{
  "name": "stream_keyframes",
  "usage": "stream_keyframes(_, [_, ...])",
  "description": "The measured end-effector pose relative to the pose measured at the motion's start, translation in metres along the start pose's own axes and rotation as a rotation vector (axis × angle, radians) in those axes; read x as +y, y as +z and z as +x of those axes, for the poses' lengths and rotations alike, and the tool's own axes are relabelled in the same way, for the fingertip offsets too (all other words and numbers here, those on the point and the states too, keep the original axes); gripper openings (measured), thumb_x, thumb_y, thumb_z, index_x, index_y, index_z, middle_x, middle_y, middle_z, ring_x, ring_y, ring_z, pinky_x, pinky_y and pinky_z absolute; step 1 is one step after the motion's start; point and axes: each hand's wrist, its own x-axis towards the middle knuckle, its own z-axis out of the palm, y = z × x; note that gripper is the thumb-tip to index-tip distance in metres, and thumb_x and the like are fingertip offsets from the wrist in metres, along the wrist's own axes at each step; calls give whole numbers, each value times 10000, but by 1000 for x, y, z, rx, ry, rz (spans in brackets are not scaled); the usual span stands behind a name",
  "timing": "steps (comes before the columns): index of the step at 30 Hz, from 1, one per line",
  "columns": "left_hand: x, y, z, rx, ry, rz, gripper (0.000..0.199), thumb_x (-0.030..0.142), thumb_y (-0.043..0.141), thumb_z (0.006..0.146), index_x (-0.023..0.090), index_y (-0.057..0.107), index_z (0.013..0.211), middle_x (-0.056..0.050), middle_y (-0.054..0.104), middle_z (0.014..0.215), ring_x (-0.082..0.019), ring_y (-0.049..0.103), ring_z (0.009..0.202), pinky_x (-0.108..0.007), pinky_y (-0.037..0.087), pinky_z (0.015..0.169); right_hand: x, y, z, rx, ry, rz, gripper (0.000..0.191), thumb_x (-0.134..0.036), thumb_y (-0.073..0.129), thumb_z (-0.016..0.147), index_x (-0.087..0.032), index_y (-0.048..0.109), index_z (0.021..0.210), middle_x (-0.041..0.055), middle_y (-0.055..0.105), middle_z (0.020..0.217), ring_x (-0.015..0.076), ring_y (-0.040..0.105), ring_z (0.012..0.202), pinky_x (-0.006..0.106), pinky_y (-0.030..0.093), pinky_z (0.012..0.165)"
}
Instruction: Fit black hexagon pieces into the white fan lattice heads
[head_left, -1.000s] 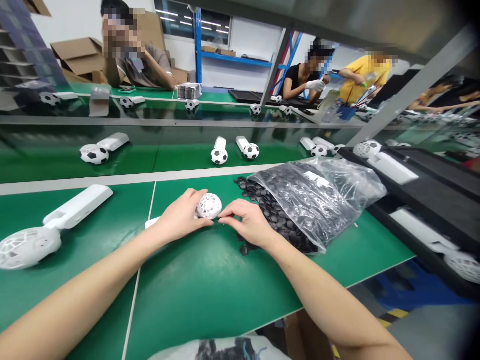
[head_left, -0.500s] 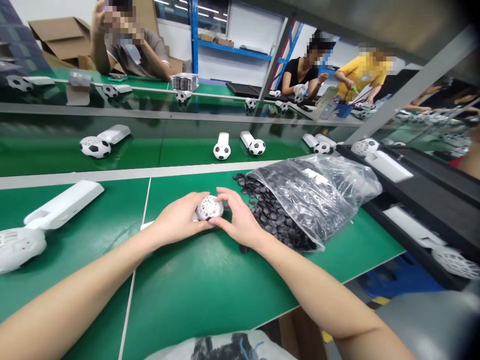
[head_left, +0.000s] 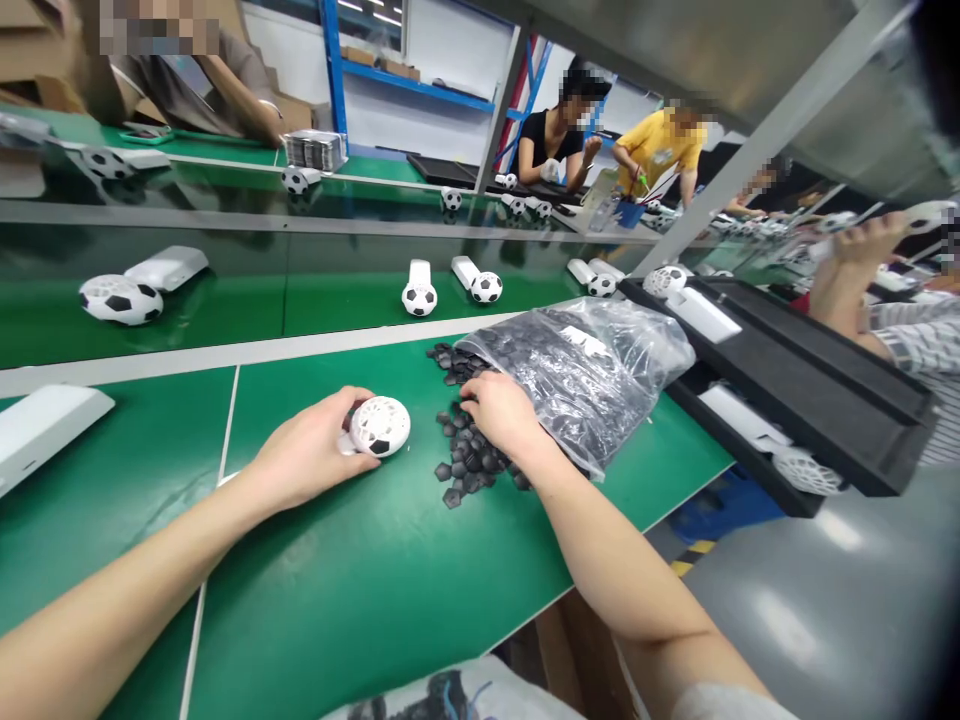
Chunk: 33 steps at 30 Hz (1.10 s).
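A white, round soccer-ball piece [head_left: 381, 427] with an openwork top and a black patch on its near side is held by my left hand [head_left: 315, 447], thumb and fingers around its left side. My right hand [head_left: 501, 408] is over the pile of small black pentagon pieces [head_left: 474, 455], its fingers bent down among them; whether they pinch a piece is hidden. Beside that hand lies a clear plastic bag [head_left: 592, 360] of black pieces, its mouth toward the pile. Both hands are above the green table [head_left: 337, 570].
Behind, a conveyor [head_left: 322, 290] carries white handles with soccer-ball heads. Black trays [head_left: 817, 370] with white parts stand at the right. A white handle [head_left: 45, 430] lies at the left. Several people work across and at the far right.
My right hand has left the ball piece and moved right onto the black pieces. My left hand still holds the ball piece. The view has turned to the right.
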Motion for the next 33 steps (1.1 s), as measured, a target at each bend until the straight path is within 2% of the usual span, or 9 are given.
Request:
stream_keyframes(3, [-3,-3,2,21,111,96,526,292,527,667,259,453,1186,-34,582,1158,-270,535,1009,-373,427,807,-1,4,-1,-38,3,-142,161,-156,492,829,-140,649,859,121,632,890,240,579,876,320,437,739])
stream_keyframes(9, [-10,-5,5,31,200,176,648,139,417,639,269,435,1273,-36,578,1158,-269,491,1040,-393,373,863,-4,5,2,4,2,-123,253,-43,401,824,-82,623,940,170,619,943,239,573,915,319,433,780])
stream_keyframes(12, [-10,-5,5,-2,203,150,651,223,489,648,271,414,1293,-42,584,1136,-281,484,1048,-401,349,894,-10,3,-3,19,-97,207,195,-154,451,861,-157,611,972,70,641,919,170,590,847,275,449,762])
stream_keyframes(15, [-7,-4,4,0,192,132,693,464,593,642,271,422,1285,-49,583,1133,-299,484,1045,-415,340,899,-25,2,-13,-50,-255,740,107,-224,528,835,-190,619,882,0,644,831,123,590,765,247,462,726])
stream_keyframes(17, [-4,-3,3,32,178,125,746,613,587,620,257,453,1261,-59,588,1130,-304,487,1041,-424,337,898,-35,3,-17,-71,-333,897,49,-199,593,786,-183,635,806,-2,624,819,121,577,797,251,450,761])
stream_keyframes(21, [0,1,2,96,161,108,745,694,538,629,212,522,1198,-77,615,1090,-295,514,1004,-429,338,899,-44,10,-16,-103,-304,985,24,-174,666,717,-169,643,720,-6,564,763,114,544,749,253,433,733])
stream_keyframes(25, [3,5,1,127,152,83,655,631,556,656,214,548,1161,-63,632,1072,-284,527,995,-433,326,921,-44,17,-10,-117,-218,1009,133,-214,721,648,-163,599,668,-21,517,772,105,516,730,252,425,721])
stream_keyframes(29, [5,6,2,134,108,41,601,576,598,642,227,565,1130,-48,646,1028,-275,533,973,-433,344,910,-46,22,-8,-185,-134,1052,238,-272,739,606,-171,556,717,-30,497,798,81,493,641,224,422,612])
stream_keyframes(33, [-3,-3,3,36,215,-13,610,549,616,645,246,539,1170,-50,617,1094,-277,514,1038,-471,258,1004,-32,12,-3,-153,-154,1056,223,-317,684,672,-181,575,812,-19,563,792,89,511,642,224,436,616])
